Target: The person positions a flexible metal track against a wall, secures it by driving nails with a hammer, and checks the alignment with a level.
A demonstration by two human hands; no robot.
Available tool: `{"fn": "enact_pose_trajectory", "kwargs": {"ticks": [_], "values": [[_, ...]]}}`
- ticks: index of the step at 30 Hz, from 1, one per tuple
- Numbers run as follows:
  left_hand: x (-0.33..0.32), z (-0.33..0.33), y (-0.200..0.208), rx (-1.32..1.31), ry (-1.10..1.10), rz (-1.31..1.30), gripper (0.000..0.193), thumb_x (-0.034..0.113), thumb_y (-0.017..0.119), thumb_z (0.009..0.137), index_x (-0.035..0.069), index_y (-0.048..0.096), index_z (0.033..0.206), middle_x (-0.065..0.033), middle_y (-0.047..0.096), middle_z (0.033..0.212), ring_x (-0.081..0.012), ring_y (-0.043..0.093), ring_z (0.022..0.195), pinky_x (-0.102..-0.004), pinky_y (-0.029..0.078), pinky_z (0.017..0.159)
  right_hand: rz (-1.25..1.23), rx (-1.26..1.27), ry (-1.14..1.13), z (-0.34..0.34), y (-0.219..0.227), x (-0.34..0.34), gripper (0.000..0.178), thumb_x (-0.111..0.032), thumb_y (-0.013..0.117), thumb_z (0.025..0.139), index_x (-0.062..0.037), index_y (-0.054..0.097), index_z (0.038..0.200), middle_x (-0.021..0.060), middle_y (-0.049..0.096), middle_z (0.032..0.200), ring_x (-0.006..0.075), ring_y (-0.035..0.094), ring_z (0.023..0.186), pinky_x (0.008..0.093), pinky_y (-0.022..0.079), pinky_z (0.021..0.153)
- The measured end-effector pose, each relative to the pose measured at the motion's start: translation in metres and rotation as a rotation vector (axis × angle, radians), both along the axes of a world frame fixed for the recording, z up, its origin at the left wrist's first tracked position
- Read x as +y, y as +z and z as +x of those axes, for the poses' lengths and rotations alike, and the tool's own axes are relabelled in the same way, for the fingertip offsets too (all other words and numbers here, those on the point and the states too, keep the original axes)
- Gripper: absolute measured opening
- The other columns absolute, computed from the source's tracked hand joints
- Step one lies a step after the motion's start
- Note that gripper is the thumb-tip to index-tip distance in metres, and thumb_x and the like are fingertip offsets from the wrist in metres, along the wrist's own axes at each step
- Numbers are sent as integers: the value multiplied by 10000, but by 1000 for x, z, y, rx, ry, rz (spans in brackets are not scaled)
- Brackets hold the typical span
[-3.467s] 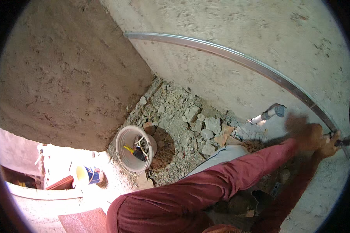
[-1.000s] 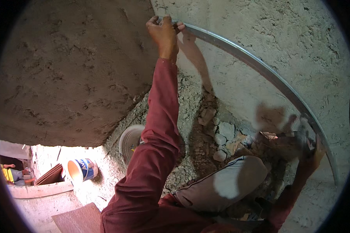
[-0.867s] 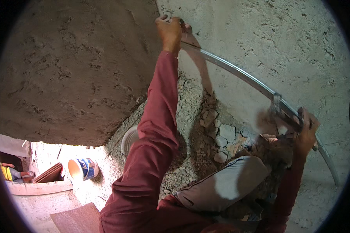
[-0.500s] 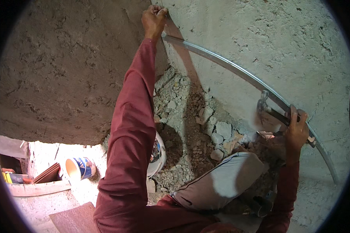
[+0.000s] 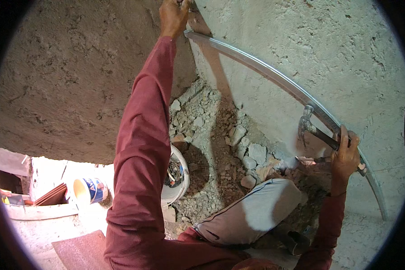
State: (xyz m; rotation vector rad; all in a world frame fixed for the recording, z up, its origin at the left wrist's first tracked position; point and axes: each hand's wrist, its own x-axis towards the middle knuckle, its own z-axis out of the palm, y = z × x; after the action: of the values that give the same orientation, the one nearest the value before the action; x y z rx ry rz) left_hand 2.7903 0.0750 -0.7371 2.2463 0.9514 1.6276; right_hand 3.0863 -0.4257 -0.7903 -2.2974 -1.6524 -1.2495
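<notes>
- Hammer: in the head view, gripped by its handle in the right hand; the head lies up and to the left of the fist, near the lower edge of the metal strip.
- Right hand: fingers wrapped around the handle close to the strip's right-hand portion; the fingers overlap the strip, and whether they press on it cannot be told.
- Left hand: raised at the corner where the brown wall meets the pale wall, just above the strip's left end. Fingers are bent; the picture's upper border cuts them off, so whether they grasp anything cannot be told.
- Metal strip: long and narrow, running along the pale wall from its left edge, at the corner, down toward the lower right; the lens makes it appear curved.
- Rubble: stones and loose debris, lying along the bottom edges of both walls.
- White bucket: on the rubble, partly covered by the dark red left sleeve; slender pale and dark items lie inside.
- Blue-and-white bucket: in the sunlit area past the brown wall's lower edge, tipped with its mouth toward the left.
- Brown board: flat, beside the left sleeve.
- Grey trouser leg: bent, between the two arms.
</notes>
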Motion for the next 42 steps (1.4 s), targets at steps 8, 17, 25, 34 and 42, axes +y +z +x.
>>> {"fn": "enact_pose_trajectory", "kwargs": {"ticks": [8, 17, 25, 34, 42], "values": [[1, -3, 17, -65, 77, 23, 321, 243, 572, 988, -38, 612, 1137, -116, 680, 897, -162, 679, 715, -297, 579, 576, 43, 32, 5, 0, 12, 4, 480, 5, 707, 761, -93, 631, 1224, 105, 593, 1067, 250, 681, 812, 362, 556, 621], [-46, -109, 37, -388, -12, -43, 353, 283, 601, 987, -7, 572, 1186, -93, 651, 950, -113, 622, 742, -258, 531, 597, 45, 75, -1, 5, 11, 0, 816, 150, 668, 563, -118, 573, 1328, 130, 553, 1117, 269, 664, 856, 377, 548, 674], [-157, -268, 54, 33, 701, 246, 297, 292, 611, 996, 51, 655, 1164, -69, 719, 913, -84, 629, 741, -252, 526, 642, 48, 37, -30, 8, 14, 1, 790, 149, 684, 578, -135, 584, 1308, 99, 560, 1132, 253, 674, 844, 365, 548, 625], [-244, -489, 73, -122, 352, 91, 408, 346, 531, 1026, 15, 621, 1247, -124, 629, 1249, -225, 600, 1157, -366, 471, 1009, 75, 65, -12, 7, 9, 5, 715, 91, 731, 632, -130, 595, 1298, 113, 567, 1161, 260, 694, 862, 372, 565, 652], [-222, -359, -63, 615, 631, -292, 389, 122, 663, 921, 71, 628, 1305, -212, 644, 1169, -334, 592, 1126, -429, 490, 967, -13, -9, -79, 44, 10, -18, 759, 14, 690, 767, -257, 477, 1443, 76, 549, 1278, 242, 695, 920, 363, 594, 675]]}}
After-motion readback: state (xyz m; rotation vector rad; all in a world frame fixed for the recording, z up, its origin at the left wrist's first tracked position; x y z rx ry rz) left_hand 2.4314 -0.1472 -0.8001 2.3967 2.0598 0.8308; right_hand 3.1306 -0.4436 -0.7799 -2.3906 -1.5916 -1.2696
